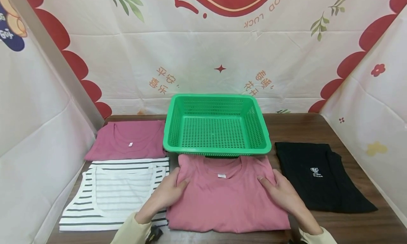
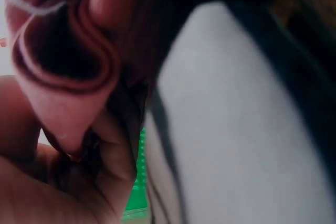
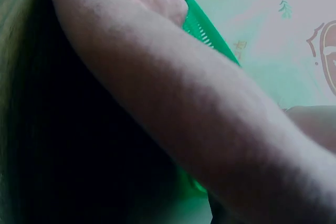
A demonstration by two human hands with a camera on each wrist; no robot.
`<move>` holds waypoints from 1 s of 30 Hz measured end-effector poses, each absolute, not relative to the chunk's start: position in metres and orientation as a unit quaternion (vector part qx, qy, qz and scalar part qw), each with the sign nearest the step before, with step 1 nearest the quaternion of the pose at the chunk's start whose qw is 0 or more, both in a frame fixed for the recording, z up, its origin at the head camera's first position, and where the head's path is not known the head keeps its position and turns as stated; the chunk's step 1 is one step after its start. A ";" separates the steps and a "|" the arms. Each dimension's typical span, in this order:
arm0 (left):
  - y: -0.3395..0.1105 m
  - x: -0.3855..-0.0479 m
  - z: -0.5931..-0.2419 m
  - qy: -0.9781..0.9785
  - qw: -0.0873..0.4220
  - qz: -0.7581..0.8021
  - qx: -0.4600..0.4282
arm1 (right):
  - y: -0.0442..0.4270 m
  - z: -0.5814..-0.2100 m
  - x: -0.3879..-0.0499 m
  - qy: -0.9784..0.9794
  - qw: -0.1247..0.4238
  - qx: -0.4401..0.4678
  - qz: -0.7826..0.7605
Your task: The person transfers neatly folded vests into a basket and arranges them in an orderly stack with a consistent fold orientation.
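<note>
In the head view a folded pink T-shirt, its neckline and white label at the far end, is spread between my two hands. My left hand grips its left edge, thumb on top. The left wrist view shows those fingers pinching the rolled layers of pink cloth. On the opposite edge my right hand holds the cloth the same way, its thumb above and its other fingers mostly hidden. A blurred band of pink cloth fills much of the right wrist view.
A green plastic basket stands just behind the T-shirt. To the left lie a folded dark pink shirt and a white striped top. Folded black clothing is at the right on the brown wooden table. Printed cloth hangs behind.
</note>
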State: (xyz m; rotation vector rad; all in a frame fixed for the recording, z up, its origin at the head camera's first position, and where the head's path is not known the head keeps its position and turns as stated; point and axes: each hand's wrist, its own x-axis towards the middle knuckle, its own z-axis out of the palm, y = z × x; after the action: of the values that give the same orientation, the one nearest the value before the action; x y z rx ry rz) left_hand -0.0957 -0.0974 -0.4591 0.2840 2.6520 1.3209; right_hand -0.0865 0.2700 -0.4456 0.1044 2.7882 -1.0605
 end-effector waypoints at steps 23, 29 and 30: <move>-0.095 -0.082 -0.439 0.874 0.054 0.457 0.156 | 0.252 -0.407 -0.049 0.924 0.053 0.041 -0.376; -0.097 -0.080 -0.435 0.865 0.053 0.469 0.170 | 0.250 -0.393 -0.039 0.927 0.025 0.034 -0.373; -0.097 -0.080 -0.434 0.862 0.053 0.473 0.173 | 0.250 -0.391 -0.037 0.927 0.022 0.033 -0.372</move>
State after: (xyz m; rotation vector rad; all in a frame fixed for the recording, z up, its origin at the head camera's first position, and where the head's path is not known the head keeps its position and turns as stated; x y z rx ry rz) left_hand -0.0801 -0.0971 -0.4340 0.5248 2.6210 1.4381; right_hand -0.0371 0.2499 -0.3910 0.1022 2.8741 -1.1528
